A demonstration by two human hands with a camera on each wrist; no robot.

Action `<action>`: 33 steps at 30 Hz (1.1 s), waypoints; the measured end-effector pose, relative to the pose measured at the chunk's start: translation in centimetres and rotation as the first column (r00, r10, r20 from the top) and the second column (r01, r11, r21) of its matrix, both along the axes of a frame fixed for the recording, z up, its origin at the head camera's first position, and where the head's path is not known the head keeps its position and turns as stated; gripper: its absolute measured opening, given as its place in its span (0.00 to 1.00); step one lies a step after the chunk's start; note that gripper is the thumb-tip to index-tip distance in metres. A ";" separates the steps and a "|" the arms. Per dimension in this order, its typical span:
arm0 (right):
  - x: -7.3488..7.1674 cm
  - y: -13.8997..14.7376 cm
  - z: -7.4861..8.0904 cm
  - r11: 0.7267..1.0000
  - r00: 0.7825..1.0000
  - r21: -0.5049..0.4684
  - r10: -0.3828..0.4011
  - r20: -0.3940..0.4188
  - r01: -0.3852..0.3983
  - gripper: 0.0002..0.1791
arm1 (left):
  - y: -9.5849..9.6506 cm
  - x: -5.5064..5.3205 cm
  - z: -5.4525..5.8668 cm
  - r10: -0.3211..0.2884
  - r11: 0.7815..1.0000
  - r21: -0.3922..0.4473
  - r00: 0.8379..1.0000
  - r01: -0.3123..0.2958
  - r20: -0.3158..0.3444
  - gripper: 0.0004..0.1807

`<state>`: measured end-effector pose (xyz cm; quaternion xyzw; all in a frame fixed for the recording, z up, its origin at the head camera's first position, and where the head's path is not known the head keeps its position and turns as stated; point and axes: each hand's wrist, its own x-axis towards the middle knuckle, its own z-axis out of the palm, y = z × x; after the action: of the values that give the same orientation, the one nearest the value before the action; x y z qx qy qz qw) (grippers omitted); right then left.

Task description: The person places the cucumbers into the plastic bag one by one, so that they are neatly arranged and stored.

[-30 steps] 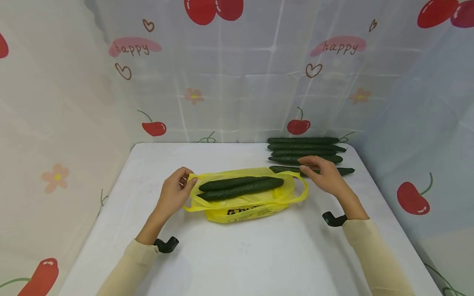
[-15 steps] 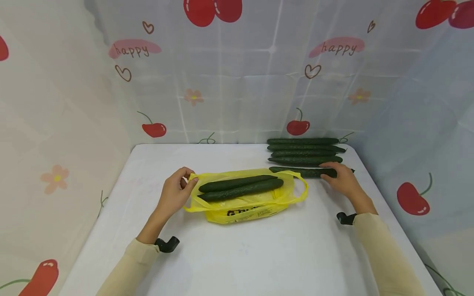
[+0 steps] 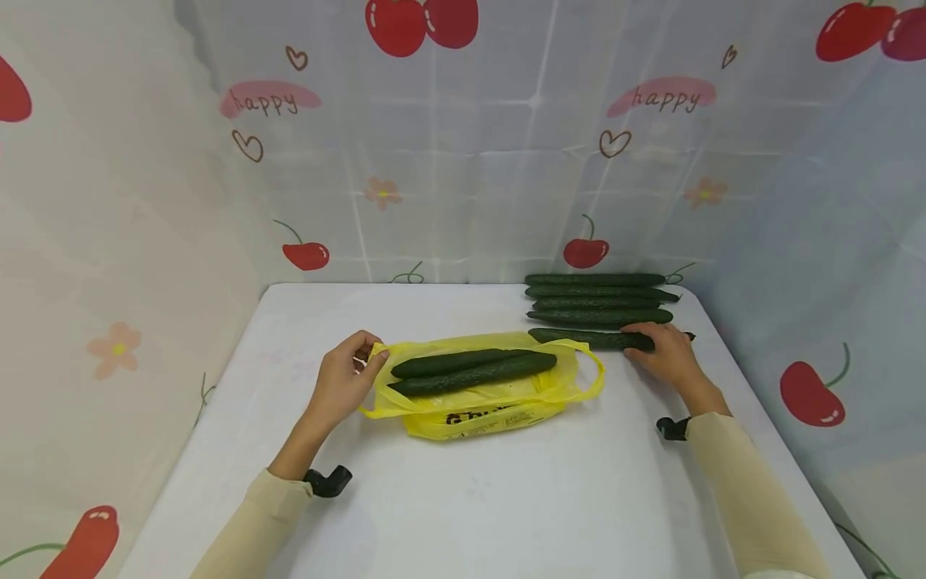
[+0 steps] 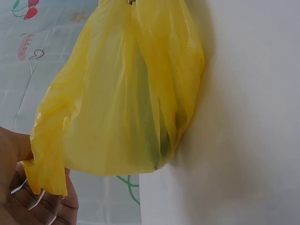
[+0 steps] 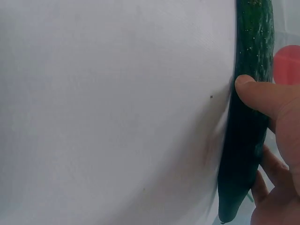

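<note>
A yellow plastic bag [image 3: 521,418] lies on its side at mid-table, its mouth spread and two cucumbers [image 3: 473,374] visible inside. At the bag's left end my left hand [image 3: 340,386] pinches a handle [image 4: 49,164] between thumb and fingers. The cucumbers show only dimly through the plastic in the left wrist view. My right hand [image 3: 667,355] grips a cucumber [image 3: 571,338] near its right end, just beyond the bag's right side. Seen from the right wrist, the thumb lies across this cucumber [image 5: 255,42] and the fingers reach around its far side.
Several more cucumbers [image 3: 596,316] lie side by side at the back right of the white table [image 3: 492,515]. A printed curtain [image 3: 463,161] hangs behind the table and along both sides.
My right hand has moved right and down from above the nearest cucumber to its right end and taken hold of it. The left hand and the bag stay nearly in place.
</note>
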<state>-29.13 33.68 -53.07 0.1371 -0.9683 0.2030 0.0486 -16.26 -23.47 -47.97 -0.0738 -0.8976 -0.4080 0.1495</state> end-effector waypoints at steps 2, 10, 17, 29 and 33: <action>0.0 0.0 -0.1 1.000 1.000 0.003 -0.010 0.005 0.010 0.25 | 0.0 0.0 0.0 -0.002 1.000 0.003 1.000 0.002 -0.002 0.05; -0.1 -0.1 -0.4 1.000 1.000 0.001 -0.002 -0.001 0.002 0.25 | 0.0 -0.1 -0.2 -0.004 1.000 0.003 1.000 0.004 -0.003 0.04; 0.3 -0.2 -0.3 0.999 0.999 -0.043 0.008 -0.049 -0.010 0.24 | 0.0 -0.2 -0.2 -0.005 1.000 0.007 1.000 0.005 -0.005 0.05; 1.4 -0.3 0.0 0.992 0.973 -0.122 0.010 -0.232 -0.040 0.23 | 0.1 -0.1 -0.1 -0.007 1.000 0.020 1.000 0.007 0.008 0.05; 1.6 -0.4 0.6 0.990 0.968 -0.132 0.013 -0.249 -0.048 0.23 | 0.1 -0.1 -0.2 -0.002 1.000 0.019 1.000 0.001 0.017 0.04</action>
<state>-27.56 33.26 -52.43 0.1725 -0.9363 0.2510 0.1751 -16.36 -23.36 -48.16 -0.0697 -0.8948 -0.4174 0.1422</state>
